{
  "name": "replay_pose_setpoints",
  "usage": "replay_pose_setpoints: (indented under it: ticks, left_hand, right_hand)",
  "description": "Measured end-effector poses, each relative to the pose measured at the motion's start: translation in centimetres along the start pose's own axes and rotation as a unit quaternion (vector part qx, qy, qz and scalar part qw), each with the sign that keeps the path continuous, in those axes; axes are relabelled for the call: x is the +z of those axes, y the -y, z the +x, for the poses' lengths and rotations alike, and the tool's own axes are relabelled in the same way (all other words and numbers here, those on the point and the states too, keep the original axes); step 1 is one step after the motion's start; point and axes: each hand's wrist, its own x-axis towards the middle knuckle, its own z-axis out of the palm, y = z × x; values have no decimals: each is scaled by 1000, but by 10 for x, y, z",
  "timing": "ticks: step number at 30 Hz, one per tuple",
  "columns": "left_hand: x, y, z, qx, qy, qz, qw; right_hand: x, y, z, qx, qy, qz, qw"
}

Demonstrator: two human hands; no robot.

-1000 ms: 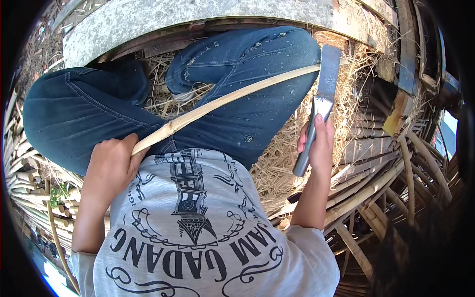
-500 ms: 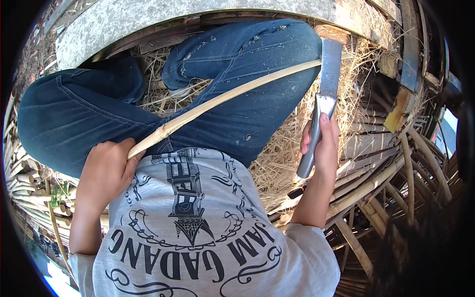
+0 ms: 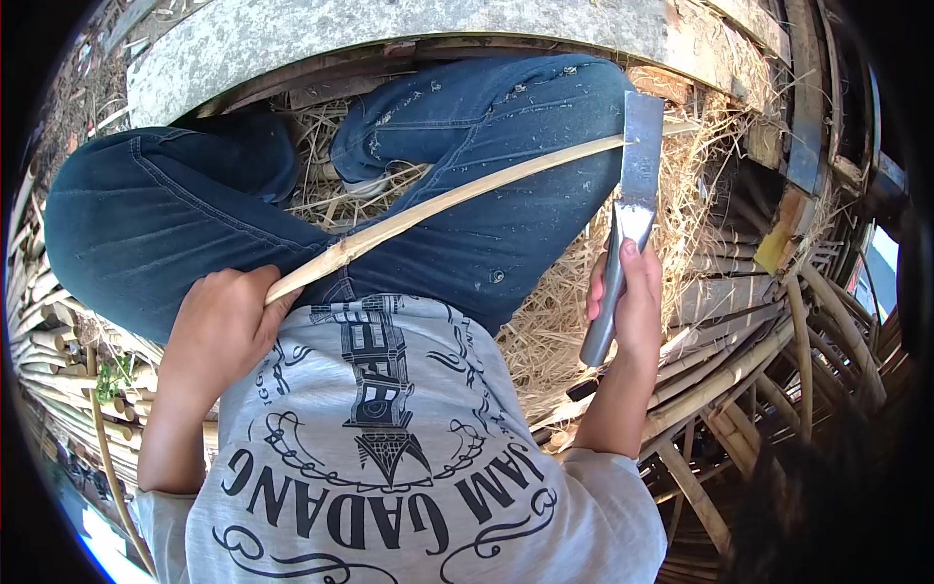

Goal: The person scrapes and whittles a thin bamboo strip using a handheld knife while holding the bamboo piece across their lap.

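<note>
My left hand is closed round the near end of a long pale wooden strip, close to my shirt. The strip slants up to the right across my jeans, and its far part passes behind the blade of a knife. My right hand grips the knife by its dark metal handle, thumb near the base of the blade. The wide flat blade points away from me, over the strip beside my knee. Whether blade and strip touch is hard to tell.
Pale shavings lie thickly beside my right leg. A weathered board runs beyond my knees. Stacked bamboo poles are at the left, and more poles and a wooden frame stand at the right.
The view has shifted slightly. The knife has moved a little down towards me relative to my knee, and the strip stays in my left hand.
</note>
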Motion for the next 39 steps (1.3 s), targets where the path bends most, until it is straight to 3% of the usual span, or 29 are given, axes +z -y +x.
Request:
replay_pose_setpoints:
  ticks: [1,3,6,9,11,13,15,19,20,23,26,29,33,35,39]
  left_hand:
    - [0,-1,1,8,0,-1,1000]
    - [-3,-7,6,5,4,3,1000]
    - [-2,-5,2,-14,6,-11,1000]
    - [-4,-3,3,14,-1,2,1000]
    - [-1,-4,6,5,3,-10,1000]
    - [4,-2,4,20,-28,-9,999]
    - [0,-1,3,17,-13,-17,1000]
    - [-1,-4,5,13,8,-29,999]
    - [1,-5,6,15,-5,-25,1000]
    - [2,-6,5,10,-18,-20,1000]
    - [-1,-4,5,4,-20,-24,1000]
    - [-3,-6,7,4,-4,-37,999]
    - [1,-8,4,2,-13,-50,999]
    - [1,-8,4,2,-23,-38,999]
    - [-1,-9,6,26,-21,-53,998]
  right_hand:
    - [-8,-1,5,-2,-3,0,1000]
    - [2,-10,15,-30,-105,37,993]
    - [9,-8,-3,6,26,-8,1000]
    - [-4,-3,0,1,34,10,999]
    - [-2,-15,11,-41,-71,17,997]
    - [15,-18,6,-16,-35,63,997]
    - [22,-9,-10,0,77,32,997]
    - [16,-9,-8,7,37,42,998]
    - [12,-15,-1,-44,16,32,998]
    - [28,-24,4,-27,-91,130,987]
    - [35,-15,-19,14,106,20,994]
    - [35,-16,-27,20,121,40,992]
    - [20,-12,-9,-44,-42,53,997]
    - [34,-24,-6,-29,-91,104,990]
    - [61,-26,-31,-26,105,68,992]
